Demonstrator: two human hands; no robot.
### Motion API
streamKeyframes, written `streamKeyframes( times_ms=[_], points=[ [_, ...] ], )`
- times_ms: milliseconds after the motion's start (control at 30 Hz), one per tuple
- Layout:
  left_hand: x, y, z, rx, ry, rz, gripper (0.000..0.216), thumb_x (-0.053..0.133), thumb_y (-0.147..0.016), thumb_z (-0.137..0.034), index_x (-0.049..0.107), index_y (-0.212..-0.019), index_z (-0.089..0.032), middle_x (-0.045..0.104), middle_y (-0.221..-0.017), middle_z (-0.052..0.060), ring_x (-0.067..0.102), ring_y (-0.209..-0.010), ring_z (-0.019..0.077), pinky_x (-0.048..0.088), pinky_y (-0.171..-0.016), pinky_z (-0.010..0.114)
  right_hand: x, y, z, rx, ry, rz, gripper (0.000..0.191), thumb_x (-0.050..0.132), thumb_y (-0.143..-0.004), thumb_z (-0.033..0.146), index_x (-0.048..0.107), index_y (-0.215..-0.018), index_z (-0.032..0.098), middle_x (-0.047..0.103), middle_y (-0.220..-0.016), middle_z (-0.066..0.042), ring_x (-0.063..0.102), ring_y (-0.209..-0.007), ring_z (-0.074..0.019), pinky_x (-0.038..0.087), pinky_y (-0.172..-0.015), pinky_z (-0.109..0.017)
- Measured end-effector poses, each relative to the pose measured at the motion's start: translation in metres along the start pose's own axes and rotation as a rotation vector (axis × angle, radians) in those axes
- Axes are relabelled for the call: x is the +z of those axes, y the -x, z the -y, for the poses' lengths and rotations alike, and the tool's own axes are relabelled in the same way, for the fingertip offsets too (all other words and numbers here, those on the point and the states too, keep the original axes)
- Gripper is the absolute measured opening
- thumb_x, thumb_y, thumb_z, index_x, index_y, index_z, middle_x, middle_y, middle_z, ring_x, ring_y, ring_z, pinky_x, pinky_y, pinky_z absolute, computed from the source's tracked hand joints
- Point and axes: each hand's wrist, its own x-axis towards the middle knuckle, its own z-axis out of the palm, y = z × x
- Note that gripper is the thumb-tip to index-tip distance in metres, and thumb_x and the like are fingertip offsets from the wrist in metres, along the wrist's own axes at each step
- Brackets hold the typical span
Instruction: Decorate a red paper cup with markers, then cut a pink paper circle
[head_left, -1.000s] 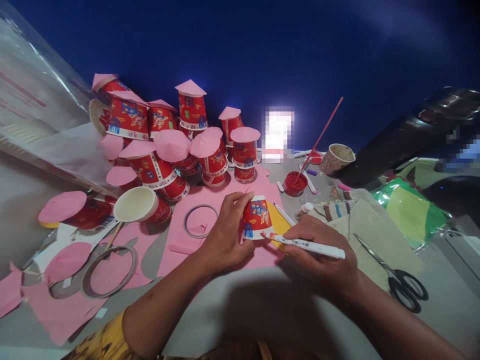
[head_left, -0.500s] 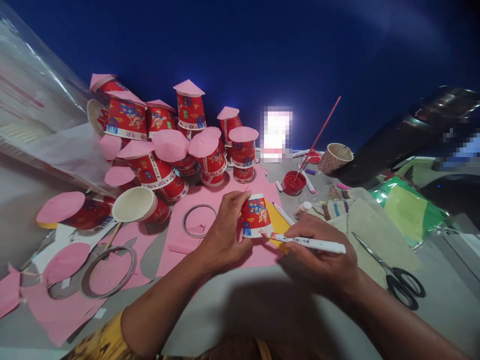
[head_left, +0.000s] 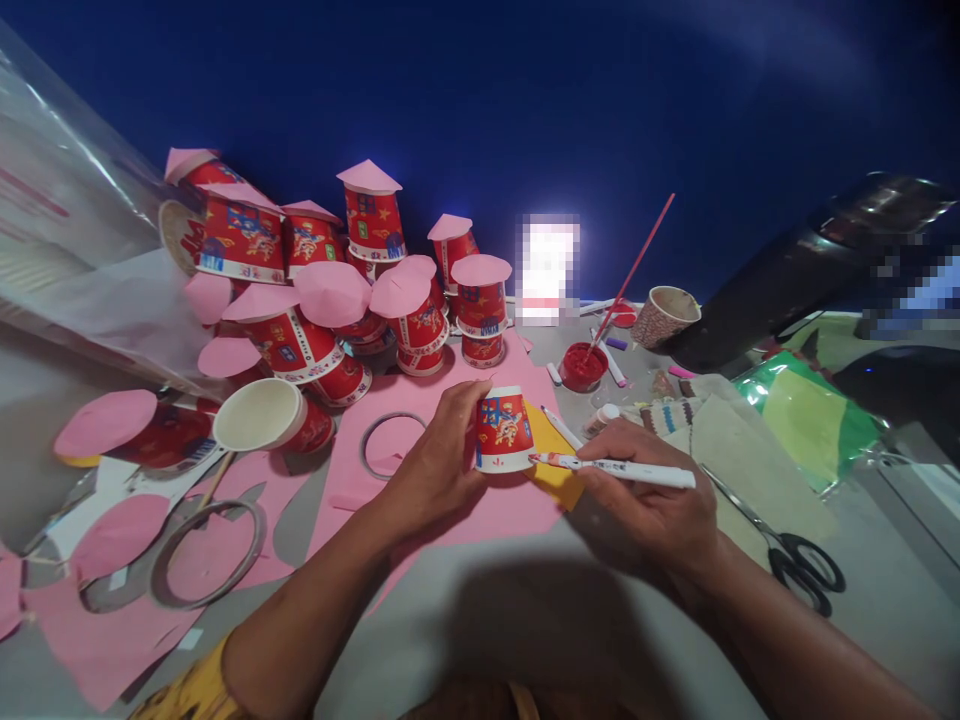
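With fingers (head_left: 466, 395) of the left hand (head_left: 435, 470) curled around one side, grips a red paper cup (head_left: 504, 430) narrow end up; with fingers of the right hand (head_left: 660, 500) pinched together, holds a white marker (head_left: 637, 473) nearly level, tip at the right edge of the cup's white lower band.

Works above a grey worktop (head_left: 405, 650), spread beneath both sets of fingers. Far to the left of the left fingers, a clear plastic bag (head_left: 82, 230). Beyond the left fingers and leftward, a cluster of red cups (head_left: 241, 235) topped with pink paper, some stacked. Just below and around the left fingers, a pink sheet (head_left: 442, 528). Well beyond the right fingers, to the right, a dark flask (head_left: 787, 265), leaning; nearer to them, a green packet (head_left: 810, 415), then black-handled scissors (head_left: 777, 539). Left of the left fingers, a grey ring (head_left: 260, 530). Between both sets of fingers, partly behind the cup, yellow paper (head_left: 556, 490). Ahead of the right fingers, a pot of red paint (head_left: 583, 378). Near the marker tip, small red marks (head_left: 499, 463) on the band.
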Motion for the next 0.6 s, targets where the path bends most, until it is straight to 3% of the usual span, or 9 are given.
streamKeyframes(
  times_ms=[600],
  points=[
    [0.0, -0.0012, -0.0011, 0.001, 0.007, -0.018, 0.083, 0.08, -0.085, -0.027, 0.035, -0.154, -0.025, 0.047, -0.157, 0.018, 0.049, -0.148, 0.0345, 0.045, -0.123, 0.055, 0.0046, 0.0046, -0.0047, -0.057, 0.0, 0.029, 0.005, 0.07, -0.098, 0.018, 0.071, -0.095, 0.022, 0.078, -0.077, -0.001, 0.066, -0.066, -0.0174, 0.05, -0.068, -0.035]
  ],
)
